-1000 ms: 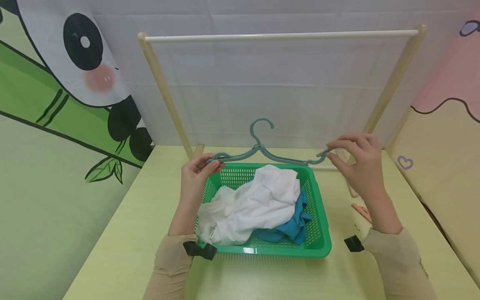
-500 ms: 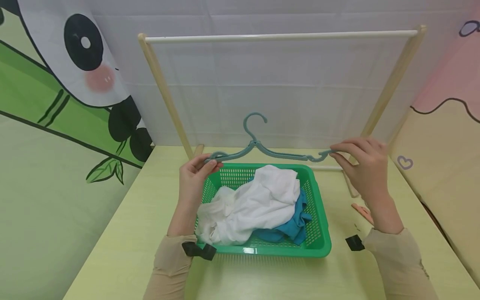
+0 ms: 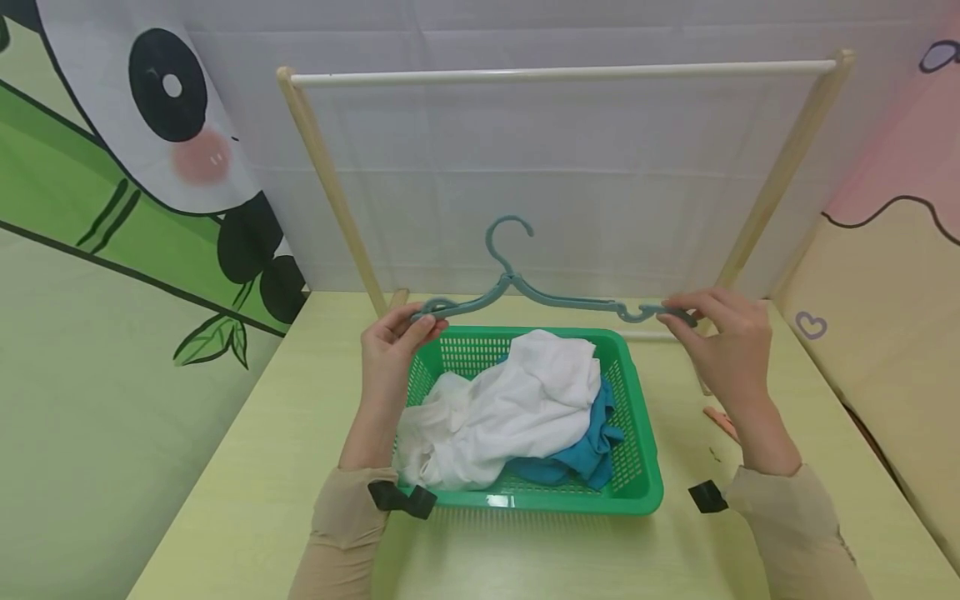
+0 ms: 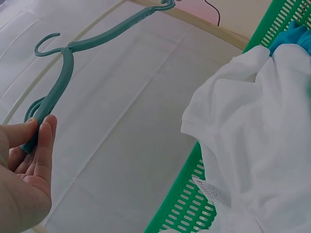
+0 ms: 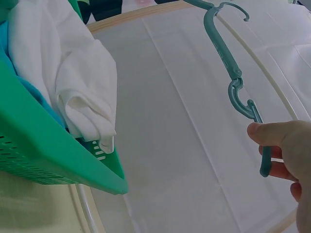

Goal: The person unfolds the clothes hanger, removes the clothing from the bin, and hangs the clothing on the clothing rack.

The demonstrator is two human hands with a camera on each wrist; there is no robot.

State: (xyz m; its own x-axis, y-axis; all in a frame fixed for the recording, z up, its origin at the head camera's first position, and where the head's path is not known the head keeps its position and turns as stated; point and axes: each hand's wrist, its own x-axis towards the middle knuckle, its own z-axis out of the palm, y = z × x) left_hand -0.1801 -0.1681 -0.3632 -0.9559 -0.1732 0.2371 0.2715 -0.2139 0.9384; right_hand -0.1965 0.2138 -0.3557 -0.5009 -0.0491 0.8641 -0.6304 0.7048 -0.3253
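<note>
A teal folding clothes hanger (image 3: 566, 301) is held level above the back rim of a green basket (image 3: 647, 467), its hook pointing up. My left hand (image 3: 384, 358) pinches the left end, where the arm is doubled into a loop; the left wrist view shows thumb and fingers on this hanger (image 4: 60, 82). At the other end my right hand (image 3: 729, 350) pinches the stretched-out end piece, whose tip sticks out past the fingers. In the right wrist view a curved notch shows on the hanger (image 5: 223, 51) before my thumb. White cloth (image 3: 517, 408) and blue cloth (image 3: 585, 454) lie heaped in the basket.
Behind the basket stands a rack with a white rail (image 3: 562, 73) and wooden posts (image 3: 783, 179). An orange object (image 3: 722, 423) lies on the table (image 3: 300, 433) near my right forearm, partly hidden. Printed cloth walls (image 3: 90, 350) enclose the sides.
The hanger has risen slightly, its hook shifting up and a little left. My right hand has moved right, and the right end piece now extends outward. My left hand keeps its hold.
</note>
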